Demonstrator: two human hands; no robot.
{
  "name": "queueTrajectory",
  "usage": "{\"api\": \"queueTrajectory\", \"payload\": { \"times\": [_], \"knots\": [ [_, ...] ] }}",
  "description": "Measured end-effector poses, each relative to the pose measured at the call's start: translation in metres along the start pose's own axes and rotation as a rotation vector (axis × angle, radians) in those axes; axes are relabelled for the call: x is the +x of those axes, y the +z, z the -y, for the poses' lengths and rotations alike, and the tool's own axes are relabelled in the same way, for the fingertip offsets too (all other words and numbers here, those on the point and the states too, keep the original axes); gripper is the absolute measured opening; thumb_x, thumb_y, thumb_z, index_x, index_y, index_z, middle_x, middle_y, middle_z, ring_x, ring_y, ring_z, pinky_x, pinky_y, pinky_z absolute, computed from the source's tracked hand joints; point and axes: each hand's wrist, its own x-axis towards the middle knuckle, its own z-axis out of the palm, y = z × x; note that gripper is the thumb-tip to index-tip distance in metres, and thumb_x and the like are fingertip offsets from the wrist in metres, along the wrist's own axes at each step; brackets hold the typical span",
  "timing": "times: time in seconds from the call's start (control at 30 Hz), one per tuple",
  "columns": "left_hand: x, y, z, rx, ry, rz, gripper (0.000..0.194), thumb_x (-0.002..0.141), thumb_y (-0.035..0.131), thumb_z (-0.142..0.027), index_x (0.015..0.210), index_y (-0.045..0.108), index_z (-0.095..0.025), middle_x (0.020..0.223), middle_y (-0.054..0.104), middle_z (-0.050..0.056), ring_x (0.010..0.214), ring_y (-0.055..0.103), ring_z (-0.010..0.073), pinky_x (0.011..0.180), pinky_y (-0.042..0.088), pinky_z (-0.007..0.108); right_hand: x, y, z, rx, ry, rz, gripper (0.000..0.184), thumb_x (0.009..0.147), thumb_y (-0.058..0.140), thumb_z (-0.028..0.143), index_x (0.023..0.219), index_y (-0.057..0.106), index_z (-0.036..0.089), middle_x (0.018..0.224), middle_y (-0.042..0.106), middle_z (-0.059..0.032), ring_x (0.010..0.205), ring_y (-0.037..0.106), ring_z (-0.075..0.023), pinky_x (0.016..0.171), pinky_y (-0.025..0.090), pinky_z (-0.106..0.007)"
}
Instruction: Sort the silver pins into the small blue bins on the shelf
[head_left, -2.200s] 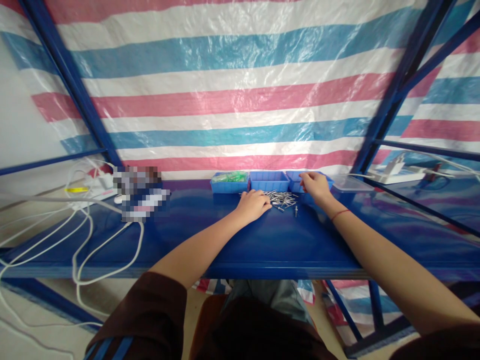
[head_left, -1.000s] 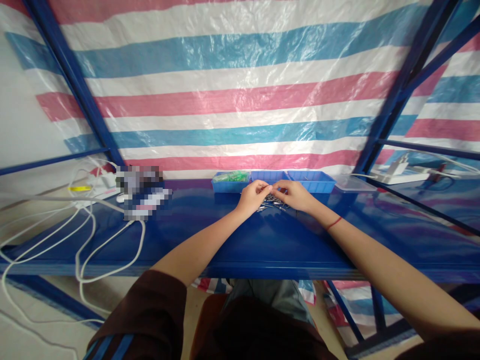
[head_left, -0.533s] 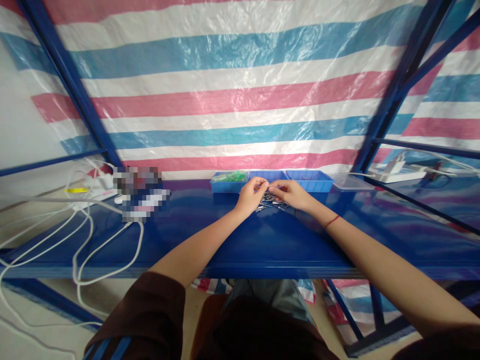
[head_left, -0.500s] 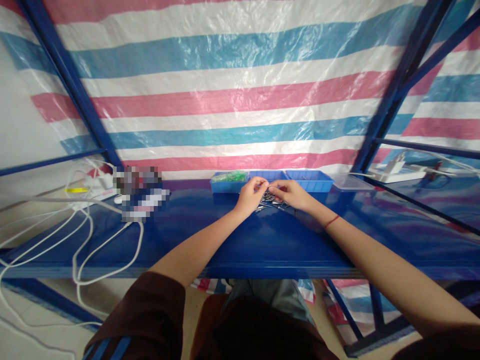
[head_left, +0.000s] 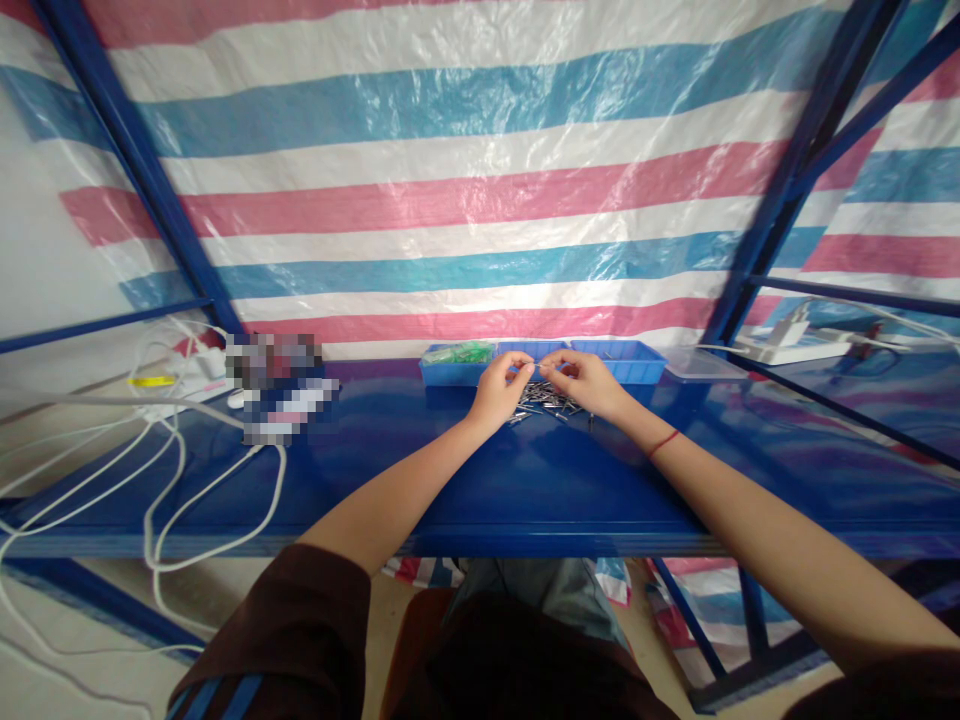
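Observation:
My left hand [head_left: 502, 391] is closed in a pinch, thumb against forefinger. Facing it, my right hand [head_left: 586, 384] pinches too. A tiny, thin, pale piece seems to span the small gap between the fingertips; its kind is too small to make out. Under both hands, a loose pile of slim silvery metal pieces [head_left: 553, 398] lies on the blue tabletop [head_left: 495, 490], partly hidden by the fingers. Just behind the hands stands a row of blue plastic bins [head_left: 630, 364], and the left one holds green and clear items [head_left: 466, 353].
A clear plastic lid [head_left: 705, 364] lies right of the bins. White cables [head_left: 180, 480] loop over the table's left side, near a pixelated object [head_left: 289, 400]. A white power strip [head_left: 795, 345] sits at the right. Blue frame posts and a striped sheet [head_left: 480, 200] close off the back.
My fingertips have drawn slightly apart, the right hand shifting a little upward. The thin piece and more of the metal pile now show between the hands.

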Motion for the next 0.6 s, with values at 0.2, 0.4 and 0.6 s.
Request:
{"api": "queueTrajectory", "payload": {
  "times": [0.2,0.4,0.6],
  "knots": [
    [0.002,0.000,0.008,0.032,0.009,0.027,0.011,0.083,0.051,-0.022,0.087,0.059,-0.016,0.093,0.064,0.004,0.087,0.059,0.0138,0.075,0.047,0.023,-0.002,-0.002,0.010,-0.080,-0.069,-0.118,0.029,0.076,0.057,0.043,0.083,0.065,0.016,0.076,0.065,-0.0056,0.061,0.053,-0.0135,0.056,0.043,-0.027],
    [0.000,0.001,0.011,0.224,0.081,0.131,0.020,0.088,0.045,-0.030,0.094,0.059,-0.018,0.091,0.063,0.004,0.086,0.058,0.0145,0.081,0.045,0.026,-0.004,-0.005,0.016,-0.113,-0.104,-0.178,0.028,0.078,0.056,0.042,0.080,0.065,0.015,0.073,0.064,-0.0048,0.057,0.052,-0.0127,0.057,0.042,-0.027],
    [-0.008,-0.007,-0.002,0.673,0.132,0.404,0.037,0.085,0.044,-0.051,0.093,0.063,-0.020,0.097,0.062,0.008,0.100,0.055,0.0261,0.085,0.041,0.040,0.004,-0.041,-0.014,-0.370,0.052,-0.544,0.027,0.079,0.052,0.037,0.089,0.066,0.016,0.084,0.069,-0.0087,0.064,0.060,-0.0184,0.069,0.046,-0.033]
  ]
}}
